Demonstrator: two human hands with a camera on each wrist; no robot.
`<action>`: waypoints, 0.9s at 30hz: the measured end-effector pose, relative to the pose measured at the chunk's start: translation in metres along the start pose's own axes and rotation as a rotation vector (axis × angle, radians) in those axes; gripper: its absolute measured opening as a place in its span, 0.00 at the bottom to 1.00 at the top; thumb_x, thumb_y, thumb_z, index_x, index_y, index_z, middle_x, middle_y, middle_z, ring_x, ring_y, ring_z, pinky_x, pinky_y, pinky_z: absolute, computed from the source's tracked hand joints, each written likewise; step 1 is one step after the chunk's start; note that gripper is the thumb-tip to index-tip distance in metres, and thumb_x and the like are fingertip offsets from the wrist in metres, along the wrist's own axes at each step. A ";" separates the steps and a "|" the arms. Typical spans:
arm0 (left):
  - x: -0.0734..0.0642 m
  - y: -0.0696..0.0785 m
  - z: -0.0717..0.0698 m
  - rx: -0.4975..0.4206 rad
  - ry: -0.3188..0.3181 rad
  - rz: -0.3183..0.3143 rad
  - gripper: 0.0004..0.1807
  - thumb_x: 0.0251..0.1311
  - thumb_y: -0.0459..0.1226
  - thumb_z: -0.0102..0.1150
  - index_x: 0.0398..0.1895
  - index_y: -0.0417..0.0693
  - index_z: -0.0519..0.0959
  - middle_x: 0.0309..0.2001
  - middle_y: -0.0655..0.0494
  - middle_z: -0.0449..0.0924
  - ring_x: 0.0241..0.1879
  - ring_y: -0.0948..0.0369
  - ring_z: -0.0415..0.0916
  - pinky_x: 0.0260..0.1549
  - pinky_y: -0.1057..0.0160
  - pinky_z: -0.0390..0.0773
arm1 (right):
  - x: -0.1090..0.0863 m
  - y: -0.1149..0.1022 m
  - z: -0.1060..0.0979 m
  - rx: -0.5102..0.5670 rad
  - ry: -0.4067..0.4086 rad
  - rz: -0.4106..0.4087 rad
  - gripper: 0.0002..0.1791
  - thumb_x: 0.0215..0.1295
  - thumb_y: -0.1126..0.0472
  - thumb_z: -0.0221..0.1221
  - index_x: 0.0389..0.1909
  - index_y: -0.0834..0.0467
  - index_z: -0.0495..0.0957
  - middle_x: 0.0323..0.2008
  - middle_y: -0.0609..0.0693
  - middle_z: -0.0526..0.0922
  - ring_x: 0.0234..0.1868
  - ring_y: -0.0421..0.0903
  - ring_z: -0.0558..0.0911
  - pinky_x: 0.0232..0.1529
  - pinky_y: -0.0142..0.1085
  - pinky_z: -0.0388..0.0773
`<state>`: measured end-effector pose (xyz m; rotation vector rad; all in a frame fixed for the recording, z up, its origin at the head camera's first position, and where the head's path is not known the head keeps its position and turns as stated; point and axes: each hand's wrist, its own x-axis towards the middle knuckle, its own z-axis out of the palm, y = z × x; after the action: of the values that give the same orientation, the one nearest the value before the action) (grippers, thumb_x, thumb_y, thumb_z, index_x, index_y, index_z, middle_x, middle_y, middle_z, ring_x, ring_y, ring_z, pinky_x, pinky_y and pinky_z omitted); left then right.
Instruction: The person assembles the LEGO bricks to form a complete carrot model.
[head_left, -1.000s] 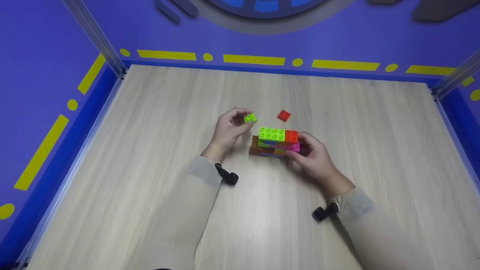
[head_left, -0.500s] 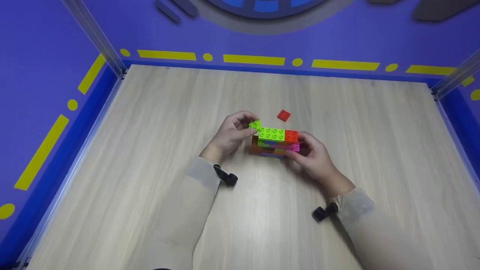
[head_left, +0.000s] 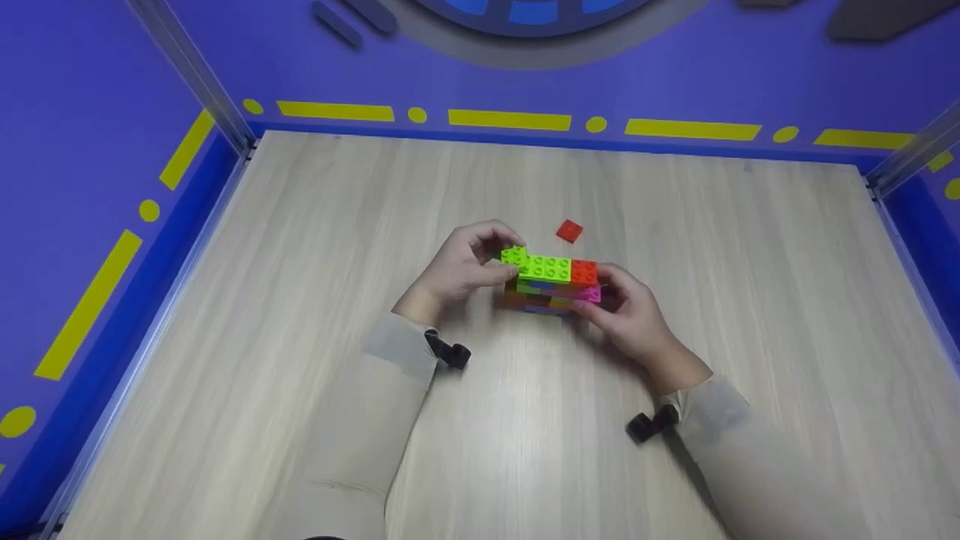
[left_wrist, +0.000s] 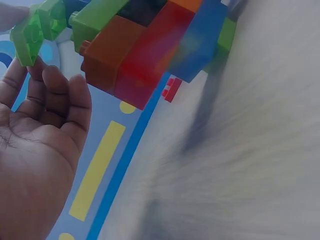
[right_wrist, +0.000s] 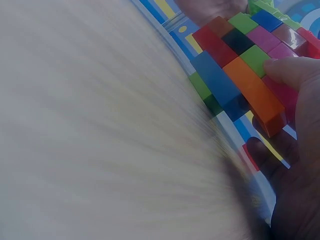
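Note:
A stack of toy building bricks (head_left: 551,291) in several colours stands at the middle of the table, with a long lime green brick (head_left: 546,268) and a red brick (head_left: 584,272) on top. My left hand (head_left: 465,262) pinches a small lime green brick (head_left: 514,256) between thumb and fingers at the stack's upper left end. In the left wrist view this green brick (left_wrist: 27,40) sits between the thumb and fingertips. My right hand (head_left: 630,315) grips the stack's right end, its thumb lying along the near side in the right wrist view.
A loose flat red brick (head_left: 570,231) lies on the wooden table (head_left: 360,195) behind the stack. Blue panels with yellow marks (head_left: 510,120) wall the table at the back and sides.
My left hand has moved right with the small green brick, from beside the stack to over its upper left end. The right hand keeps its grip on the stack.

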<state>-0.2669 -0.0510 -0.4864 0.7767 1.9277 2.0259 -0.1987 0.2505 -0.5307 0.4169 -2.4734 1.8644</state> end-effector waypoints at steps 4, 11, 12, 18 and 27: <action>0.000 0.004 0.001 0.032 -0.005 0.014 0.17 0.62 0.25 0.71 0.54 0.37 0.87 0.52 0.56 0.85 0.55 0.59 0.81 0.64 0.63 0.82 | 0.000 0.000 0.000 0.002 0.003 -0.004 0.29 0.70 0.71 0.75 0.70 0.66 0.81 0.57 0.49 0.88 0.57 0.42 0.85 0.61 0.26 0.84; -0.001 0.010 0.003 0.095 -0.031 0.014 0.19 0.61 0.26 0.72 0.57 0.32 0.87 0.52 0.57 0.85 0.53 0.59 0.82 0.63 0.62 0.84 | 0.001 0.000 -0.001 -0.003 0.001 -0.007 0.28 0.70 0.71 0.75 0.69 0.64 0.81 0.57 0.49 0.89 0.57 0.43 0.86 0.61 0.27 0.84; -0.001 0.011 0.003 0.111 -0.031 0.013 0.19 0.62 0.26 0.72 0.57 0.31 0.87 0.52 0.57 0.85 0.53 0.59 0.83 0.63 0.62 0.85 | 0.001 0.000 -0.001 -0.005 0.001 -0.007 0.28 0.70 0.71 0.75 0.69 0.64 0.81 0.58 0.50 0.89 0.57 0.42 0.85 0.61 0.27 0.84; -0.002 0.020 0.004 0.212 -0.021 -0.012 0.19 0.62 0.28 0.74 0.57 0.36 0.89 0.54 0.51 0.84 0.55 0.58 0.84 0.65 0.59 0.87 | 0.001 0.000 -0.001 0.000 0.002 -0.006 0.28 0.71 0.70 0.75 0.70 0.64 0.81 0.57 0.49 0.88 0.57 0.42 0.85 0.61 0.26 0.84; -0.003 0.034 0.010 0.310 -0.006 -0.061 0.18 0.59 0.30 0.73 0.54 0.44 0.90 0.54 0.51 0.82 0.52 0.58 0.83 0.58 0.60 0.89 | 0.000 0.001 -0.001 0.005 -0.005 -0.012 0.29 0.70 0.71 0.75 0.70 0.65 0.81 0.57 0.45 0.88 0.57 0.43 0.85 0.60 0.26 0.84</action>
<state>-0.2528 -0.0480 -0.4542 0.7774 2.2640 1.7089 -0.1995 0.2513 -0.5312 0.4371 -2.4643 1.8677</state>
